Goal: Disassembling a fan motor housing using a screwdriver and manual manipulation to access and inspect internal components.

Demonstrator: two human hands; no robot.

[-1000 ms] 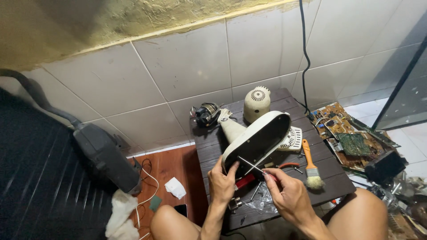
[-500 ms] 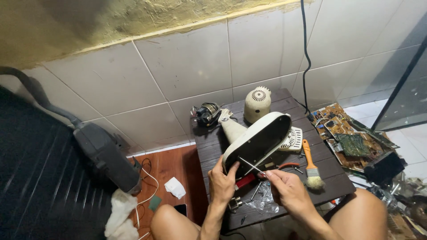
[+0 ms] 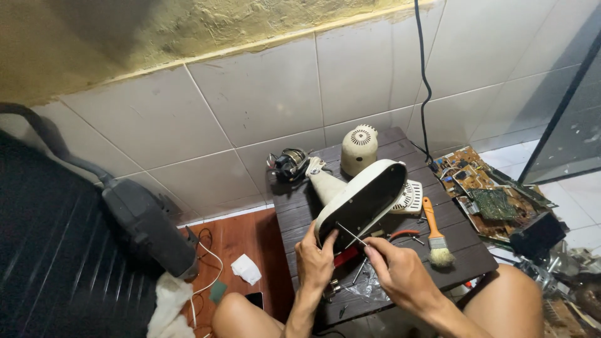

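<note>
Both hands at the tilted fan base, thin rod going into its dark underside.

My left hand (image 3: 315, 260) is curled over the lower rim of the cream fan base (image 3: 362, 201), gripping it and propping it tilted on the dark wooden surface (image 3: 460, 247). My right hand (image 3: 400, 273) pinches a thin metal rod (image 3: 350, 234), tip angled up-left against the underside. A brush (image 3: 436, 236) lies just to the right. Since half a second ago, both hands have barely moved; base stays tilted the same.

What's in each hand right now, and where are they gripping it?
The left hand steadies the white fan base at its lower rim. The right hand pinches a thin metal rod at its near end, tip against the base's underside.
</note>
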